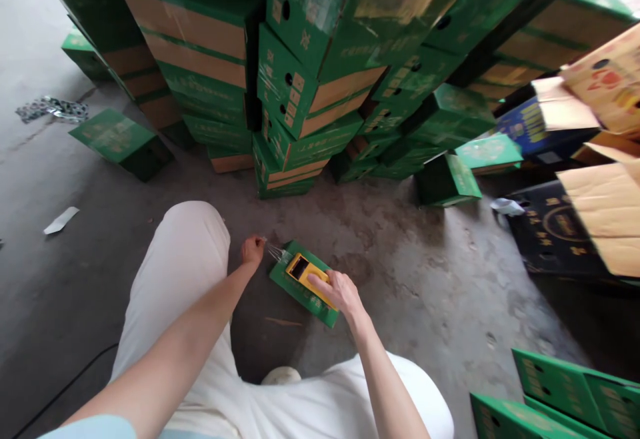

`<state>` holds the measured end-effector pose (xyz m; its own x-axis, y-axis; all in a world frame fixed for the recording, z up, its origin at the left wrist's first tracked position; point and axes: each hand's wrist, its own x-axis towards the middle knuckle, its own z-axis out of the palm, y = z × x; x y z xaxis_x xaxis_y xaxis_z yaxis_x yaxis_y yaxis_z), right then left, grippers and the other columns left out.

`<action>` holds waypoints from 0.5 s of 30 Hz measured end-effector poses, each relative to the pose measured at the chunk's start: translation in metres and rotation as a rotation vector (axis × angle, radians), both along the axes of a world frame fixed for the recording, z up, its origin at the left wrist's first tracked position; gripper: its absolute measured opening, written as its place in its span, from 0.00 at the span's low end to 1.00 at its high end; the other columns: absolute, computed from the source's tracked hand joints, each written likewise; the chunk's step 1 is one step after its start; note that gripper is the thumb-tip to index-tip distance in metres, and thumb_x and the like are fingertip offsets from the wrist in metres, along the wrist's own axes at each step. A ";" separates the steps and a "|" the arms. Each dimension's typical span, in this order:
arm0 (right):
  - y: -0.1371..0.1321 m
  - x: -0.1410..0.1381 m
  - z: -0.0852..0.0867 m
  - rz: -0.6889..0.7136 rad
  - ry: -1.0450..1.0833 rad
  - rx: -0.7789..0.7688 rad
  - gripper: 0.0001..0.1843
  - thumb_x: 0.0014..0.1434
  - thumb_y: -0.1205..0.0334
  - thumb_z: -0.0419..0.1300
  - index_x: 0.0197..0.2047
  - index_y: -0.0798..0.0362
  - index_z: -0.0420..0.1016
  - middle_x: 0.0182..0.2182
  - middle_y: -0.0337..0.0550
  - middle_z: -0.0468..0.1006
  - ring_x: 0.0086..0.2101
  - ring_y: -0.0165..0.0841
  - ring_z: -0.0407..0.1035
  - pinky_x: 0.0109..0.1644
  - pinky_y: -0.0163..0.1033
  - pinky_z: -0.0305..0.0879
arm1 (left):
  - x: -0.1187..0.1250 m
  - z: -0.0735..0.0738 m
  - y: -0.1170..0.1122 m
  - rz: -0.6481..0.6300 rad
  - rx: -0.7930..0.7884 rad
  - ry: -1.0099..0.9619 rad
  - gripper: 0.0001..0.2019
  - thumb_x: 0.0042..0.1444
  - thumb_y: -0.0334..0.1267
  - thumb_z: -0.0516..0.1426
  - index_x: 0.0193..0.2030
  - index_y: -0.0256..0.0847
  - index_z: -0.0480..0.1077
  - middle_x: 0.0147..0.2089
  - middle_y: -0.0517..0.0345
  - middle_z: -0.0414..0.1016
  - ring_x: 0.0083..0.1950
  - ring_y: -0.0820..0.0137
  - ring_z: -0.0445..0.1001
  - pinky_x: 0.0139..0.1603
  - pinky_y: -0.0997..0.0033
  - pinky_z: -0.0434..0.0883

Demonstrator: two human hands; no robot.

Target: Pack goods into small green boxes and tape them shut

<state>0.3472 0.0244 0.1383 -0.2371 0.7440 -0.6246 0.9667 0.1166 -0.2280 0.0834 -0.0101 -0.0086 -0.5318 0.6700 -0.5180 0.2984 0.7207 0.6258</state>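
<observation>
– Closest to the lens, find a pale blue sleeve (90, 429) and white trousers (285, 405), bent at the knees above a concrete floor (410, 332).

– And beyond the trousers?

– Just past, on a green cardboard piece (293, 285), a yellow handheld meter (306, 272), face up. Slanted, too: from a dark screen (299, 267) at the upper left down to the lower right, roughly in line with the cardboard's long side.

– Nearer to which hand?

– To the right hand (343, 292). Touching, in fact, at the lower-right end, with thumb out across the face and fingers over the far edge.

– Gripping, or only steadying?

– Cannot tell from above.

– And from the left hand (253, 251), lying which way?

– Off to the right and slightly nearer the trousers, apart from the fingers, with thin pale wires (275, 252) across the gap.

– Pinching those wires on that side?

– Curled, with fingertips close by the wire ends; too small to tell whether pinching.

– So, all along one slant?

– Nearly: left fingers, wires, screen, meter body, right fingers, in that order. Farther off, stacked green cartons (277, 59).
</observation>
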 end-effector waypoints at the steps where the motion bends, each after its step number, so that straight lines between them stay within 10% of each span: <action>1: 0.000 -0.001 0.000 -0.002 -0.006 0.000 0.29 0.65 0.33 0.56 0.31 0.52 0.76 0.27 0.45 0.78 0.30 0.35 0.72 0.30 0.35 0.49 | 0.005 -0.004 0.000 -0.011 -0.014 -0.010 0.10 0.65 0.36 0.56 0.45 0.39 0.79 0.51 0.41 0.83 0.56 0.58 0.80 0.57 0.60 0.72; 15: -0.003 0.001 -0.005 0.011 -0.009 0.024 0.31 0.67 0.32 0.54 0.32 0.52 0.79 0.28 0.47 0.79 0.31 0.36 0.73 0.31 0.35 0.50 | 0.040 -0.022 0.004 -0.064 -0.146 -0.189 0.19 0.66 0.45 0.56 0.54 0.31 0.75 0.57 0.28 0.78 0.64 0.50 0.76 0.60 0.56 0.70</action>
<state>0.3484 0.0216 0.1334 -0.2400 0.7560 -0.6090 0.9672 0.1325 -0.2168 0.1234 -0.0057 -0.0305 -0.3749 0.6103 -0.6979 0.2340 0.7907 0.5658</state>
